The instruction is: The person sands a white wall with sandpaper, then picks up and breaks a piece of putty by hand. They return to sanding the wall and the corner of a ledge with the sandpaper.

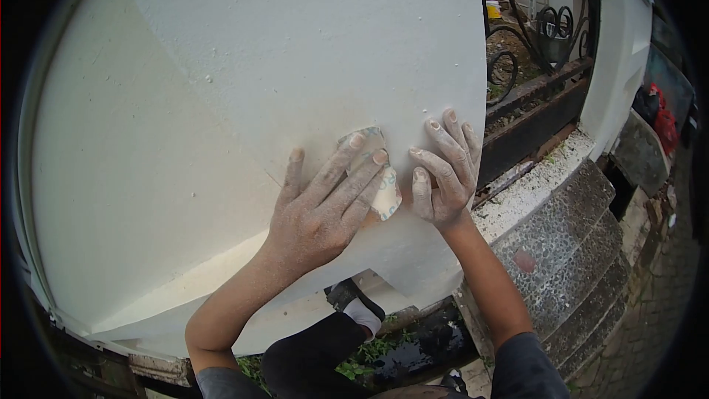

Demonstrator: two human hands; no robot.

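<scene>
My left hand (316,214) lies against a white wall (295,44), its dusty fingers pressing a torn piece of sandpaper (386,196) onto the surface. Blue print shows on the paper's pale back; part of it is hidden under the fingers. The index finger and thumb side reach past the paper onto the bare wall. To the right, close to the wall's edge, my right hand (448,174) rests on the wall with bent, slightly spread fingers and holds nothing. White dust coats both hands.
A black wrought-iron gate (546,103) stands beyond the wall's right edge. Speckled stone steps (550,244) descend at the right. Below, a dark ditch (425,355) with green plants runs by the wall's foot. Red plastic bags (665,122) lie at the far right.
</scene>
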